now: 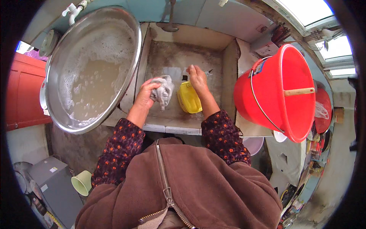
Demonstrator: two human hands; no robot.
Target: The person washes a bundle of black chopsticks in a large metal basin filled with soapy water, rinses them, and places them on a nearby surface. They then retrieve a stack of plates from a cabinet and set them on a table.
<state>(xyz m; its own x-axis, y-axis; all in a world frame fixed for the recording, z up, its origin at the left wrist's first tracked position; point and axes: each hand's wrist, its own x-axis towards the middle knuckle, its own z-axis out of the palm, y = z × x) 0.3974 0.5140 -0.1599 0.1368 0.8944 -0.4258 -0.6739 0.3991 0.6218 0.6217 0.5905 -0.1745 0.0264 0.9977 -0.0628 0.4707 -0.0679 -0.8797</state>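
My left hand holds a crumpled, wet-looking grey cloth over the left side of a shallow sink. My right hand is over the middle of the same sink, its fingers curled and thumb uppermost. Directly beside and partly under it is a translucent yellow plastic container. The right palm is hidden, so I cannot tell whether it grips the container. A small dark opening shows in the sink floor near the right fingers.
Left of the sink stands a large metal basin of cloudy, sudsy water, with a white tap behind it. To the right, a red bucket has a wooden-handled tool across its mouth. A metal ladle hangs at the back wall.
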